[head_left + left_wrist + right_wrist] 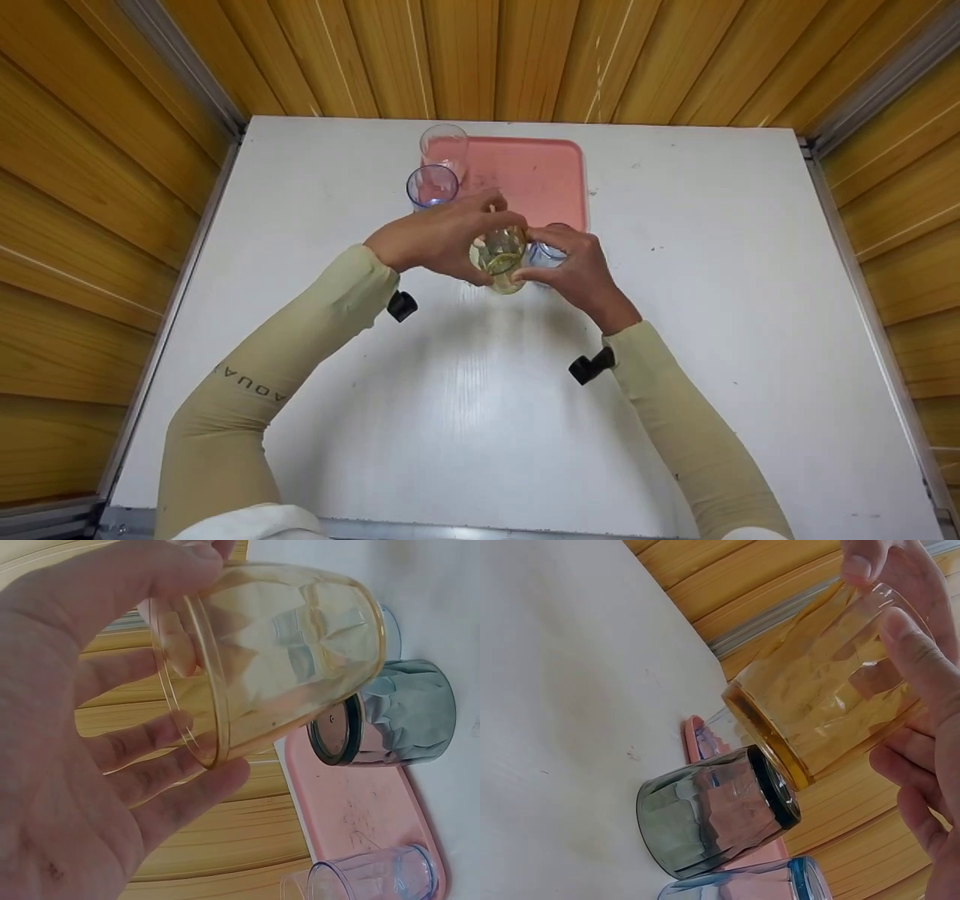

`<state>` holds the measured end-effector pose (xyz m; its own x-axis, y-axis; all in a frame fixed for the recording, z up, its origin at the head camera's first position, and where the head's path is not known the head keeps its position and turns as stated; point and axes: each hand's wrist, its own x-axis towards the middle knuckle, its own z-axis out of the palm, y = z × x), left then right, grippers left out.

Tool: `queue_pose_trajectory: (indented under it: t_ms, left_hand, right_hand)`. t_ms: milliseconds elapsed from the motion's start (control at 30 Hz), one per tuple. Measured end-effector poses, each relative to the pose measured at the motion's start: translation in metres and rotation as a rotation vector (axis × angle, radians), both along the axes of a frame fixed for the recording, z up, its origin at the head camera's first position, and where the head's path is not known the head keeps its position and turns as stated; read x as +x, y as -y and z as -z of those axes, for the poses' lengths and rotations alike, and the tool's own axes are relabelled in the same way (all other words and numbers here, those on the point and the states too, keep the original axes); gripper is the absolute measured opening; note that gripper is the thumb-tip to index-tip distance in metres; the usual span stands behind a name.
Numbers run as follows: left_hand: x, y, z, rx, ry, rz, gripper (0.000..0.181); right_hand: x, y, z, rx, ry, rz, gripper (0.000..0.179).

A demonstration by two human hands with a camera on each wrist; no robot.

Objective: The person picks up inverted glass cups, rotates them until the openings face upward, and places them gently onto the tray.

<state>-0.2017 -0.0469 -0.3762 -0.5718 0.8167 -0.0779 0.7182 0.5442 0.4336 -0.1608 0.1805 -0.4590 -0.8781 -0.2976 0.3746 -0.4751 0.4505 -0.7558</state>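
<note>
Both hands hold a clear yellow cup [508, 262] between them, its rim up and its thick base down. My left hand [82, 720] spans the rim, thumb on the near side and fingers spread behind. From the other side my right hand [922, 712] holds the cup between thumb and fingers. Just below its base stands a grey cup [705, 817], upside down. Beside that, an upside-down blue cup [742, 885] is partly hidden behind my right hand in the head view.
A pink tray [532, 176] lies at the back of the white table [465, 420]. At its left edge stand a blue-rimmed cup [433, 184] and a colourless cup [444, 142]. Wood-patterned panels [495, 60] wall in the back and sides.
</note>
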Motion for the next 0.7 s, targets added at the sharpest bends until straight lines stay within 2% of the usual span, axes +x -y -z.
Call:
queue_pose_trajectory:
  t_ms: [167, 367, 533, 700]
  left_hand:
    - [0.0, 0.001, -0.002, -0.008, 0.021, -0.01, 0.07]
    - [-0.001, 0.004, -0.007, -0.055, 0.003, -0.04, 0.076]
    - [-0.002, 0.006, -0.01, -0.062, -0.034, -0.049, 0.076]
    - [-0.004, 0.005, -0.012, -0.064, -0.027, -0.062, 0.074]
  right_hand:
    - [-0.001, -0.002, 0.0, 0.054, 0.04, -0.028, 0.062]
    - [-0.001, -0.008, 0.001, 0.19, 0.017, -0.013, 0.066]
    - [-0.002, -0.012, 0.001, 0.222, 0.042, 0.032, 0.068]
    - [-0.003, -0.014, 0.0, 0.287, 0.082, 0.125, 0.067]
